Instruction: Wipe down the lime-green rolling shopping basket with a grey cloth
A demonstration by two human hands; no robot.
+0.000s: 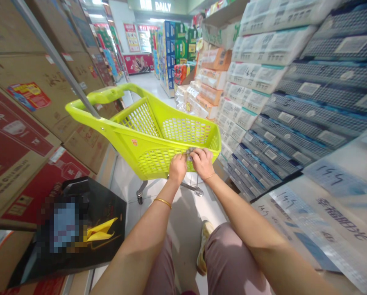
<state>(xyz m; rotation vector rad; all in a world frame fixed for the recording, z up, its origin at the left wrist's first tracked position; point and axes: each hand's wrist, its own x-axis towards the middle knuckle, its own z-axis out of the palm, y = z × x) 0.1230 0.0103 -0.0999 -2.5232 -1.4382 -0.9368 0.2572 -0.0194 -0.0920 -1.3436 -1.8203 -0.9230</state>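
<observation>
A yellow-green plastic shopping cart (122, 129) with perforated sides stands on wheels in front of me, its basket seen from the side. My left hand (177, 167) is closed at the near side of the basket, just below the rim. Right beside it, my right hand (202, 162) has its fingers curled over the same side, close to the basket's corner. Something small and greyish (189, 152) shows between the fingertips of both hands; its kind is too small to make out.
Stacked cardboard cartons (32, 164) line the left, with a black bag (106, 205) in front of them. Wrapped paper packs (254, 76) and dark blue packs (321, 119) are piled on the right. A grey pole (57, 57) rises by the cart's handle. Shelves (169, 57) stand farther down the aisle.
</observation>
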